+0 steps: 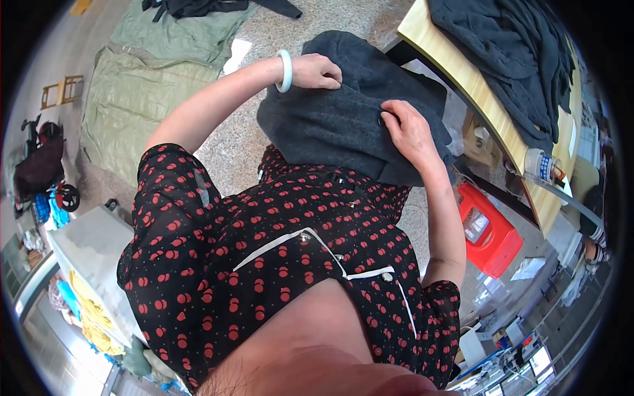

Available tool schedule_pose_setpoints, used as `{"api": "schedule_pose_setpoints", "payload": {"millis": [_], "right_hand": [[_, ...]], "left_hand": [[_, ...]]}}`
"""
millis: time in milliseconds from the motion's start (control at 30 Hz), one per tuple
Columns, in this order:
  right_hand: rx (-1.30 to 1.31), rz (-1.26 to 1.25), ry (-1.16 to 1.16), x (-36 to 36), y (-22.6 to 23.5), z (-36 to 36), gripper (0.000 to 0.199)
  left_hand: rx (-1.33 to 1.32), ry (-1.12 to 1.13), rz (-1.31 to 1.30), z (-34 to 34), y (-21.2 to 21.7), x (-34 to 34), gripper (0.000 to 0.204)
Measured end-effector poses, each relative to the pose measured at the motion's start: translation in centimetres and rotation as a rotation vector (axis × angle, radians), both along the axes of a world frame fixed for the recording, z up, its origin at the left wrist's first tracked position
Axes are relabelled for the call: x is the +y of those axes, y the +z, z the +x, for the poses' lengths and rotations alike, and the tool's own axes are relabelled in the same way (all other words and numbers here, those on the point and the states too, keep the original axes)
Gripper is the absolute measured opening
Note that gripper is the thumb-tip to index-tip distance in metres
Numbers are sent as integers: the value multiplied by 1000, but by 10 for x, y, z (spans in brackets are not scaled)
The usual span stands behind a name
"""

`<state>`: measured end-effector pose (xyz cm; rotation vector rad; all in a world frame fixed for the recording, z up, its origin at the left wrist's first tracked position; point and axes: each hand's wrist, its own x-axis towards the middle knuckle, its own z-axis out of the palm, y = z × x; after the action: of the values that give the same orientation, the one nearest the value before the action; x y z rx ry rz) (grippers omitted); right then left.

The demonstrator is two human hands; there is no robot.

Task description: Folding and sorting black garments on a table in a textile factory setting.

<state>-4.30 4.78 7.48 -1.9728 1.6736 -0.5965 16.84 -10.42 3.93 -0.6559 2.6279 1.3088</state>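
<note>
Left of the dark grey soft fabric piece (333, 122), a creased flat olive-green sheet (122, 112) lies on the speckled stone floor (224, 162). Right of it stands a pale wood-topped table (436, 43) bearing crumpled dark cloth (505, 46); to its near right, a red plastic boxy container (505, 245).

the left hand (317, 70), a pale bangle (284, 71) at its wrist, pinches dark grey cloth (317, 125) spread before the body; the right hand (411, 132) touches it too. at right, a table (422, 26) bears dark fabric (512, 59), near a red plastic container (503, 247).
</note>
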Motion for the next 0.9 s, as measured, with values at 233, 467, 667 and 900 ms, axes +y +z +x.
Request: {"api": "schedule_pose_setpoints", "payload": {"millis": [233, 467, 667, 900], "right_hand": [[39, 1, 195, -12, -11, 51, 20], [43, -150, 143, 0, -25, 76, 11], [47, -130, 105, 3, -31, 78, 2], [63, -77, 136, 12, -35, 77, 7]], "left_hand": [[-95, 11, 7, 5, 6, 7, 39], [120, -177, -93, 13, -11, 15, 33], [175, -123, -85, 13, -28, 29, 26], [34, -290, -444, 11, -29, 35, 30]]}}
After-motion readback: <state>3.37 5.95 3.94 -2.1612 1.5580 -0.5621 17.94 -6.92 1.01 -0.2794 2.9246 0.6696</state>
